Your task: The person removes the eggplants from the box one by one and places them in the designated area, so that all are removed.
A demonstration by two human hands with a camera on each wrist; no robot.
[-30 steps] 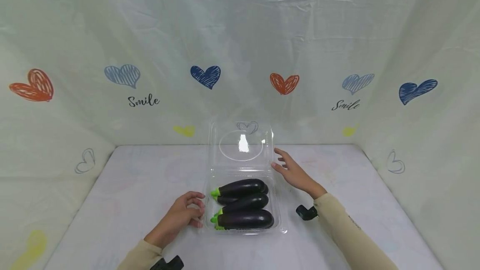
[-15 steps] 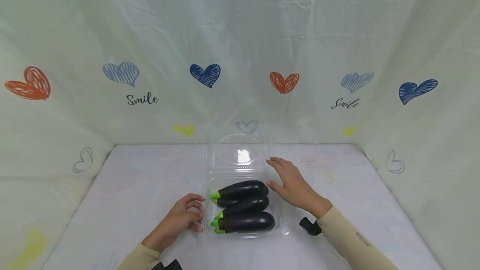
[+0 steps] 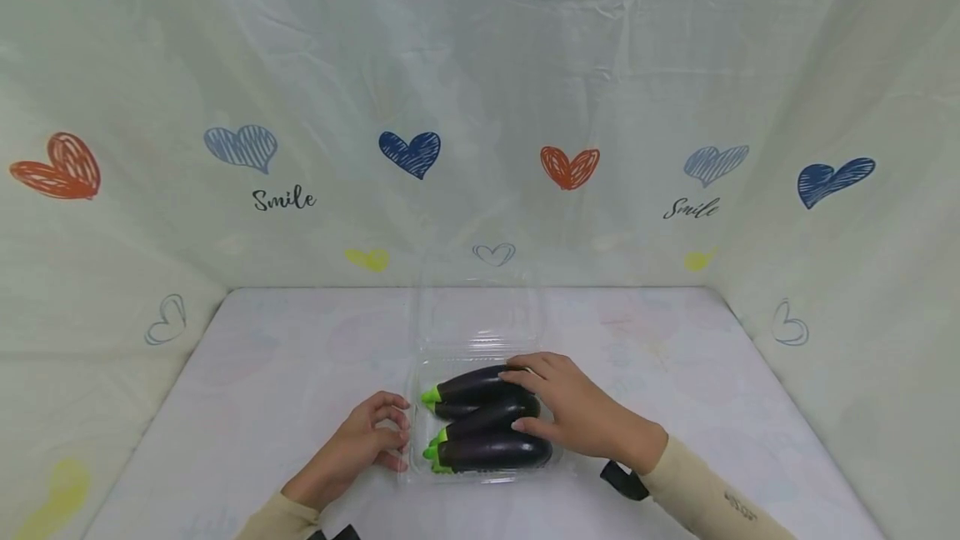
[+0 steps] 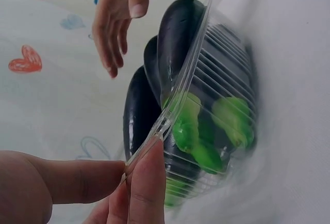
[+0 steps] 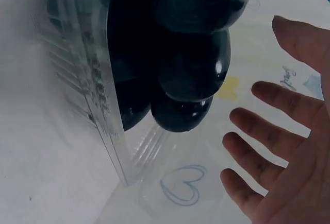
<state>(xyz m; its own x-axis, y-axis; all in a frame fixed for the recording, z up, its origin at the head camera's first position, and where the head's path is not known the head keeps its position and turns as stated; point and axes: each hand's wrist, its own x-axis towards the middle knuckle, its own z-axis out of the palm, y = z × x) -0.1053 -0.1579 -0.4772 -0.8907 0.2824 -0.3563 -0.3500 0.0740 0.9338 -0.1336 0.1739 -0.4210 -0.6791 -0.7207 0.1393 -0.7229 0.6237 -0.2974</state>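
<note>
A clear plastic clamshell container (image 3: pixel 495 478) holds several dark purple eggplants (image 3: pixel 495 450) with green stem ends pointing left. Its lid (image 3: pixel 480 319) is folded back on the far side. My left hand (image 3: pixel 360 448) pinches the container's left rim (image 4: pixel 192 69) between thumb and fingers, as the left wrist view shows. Over the right ends of the eggplants hovers my right hand (image 3: pixel 588 413), its fingers spread and relaxed. In the right wrist view a gap shows between those fingertips (image 5: pixel 238 115) and the rounded eggplant ends (image 5: pixel 198 74).
The container stands on a white table (image 3: pixel 300 357) in front of a pale curtain (image 3: pixel 480 90) printed with hearts and the word "Smile". Dark wrist devices sit at both sleeves, such as the black camera (image 3: pixel 624 480) by the right cuff.
My right hand has come from the lid's right edge toward me, over the eggplants. The lid has leaned farther back. My left hand keeps its place at the rim.
</note>
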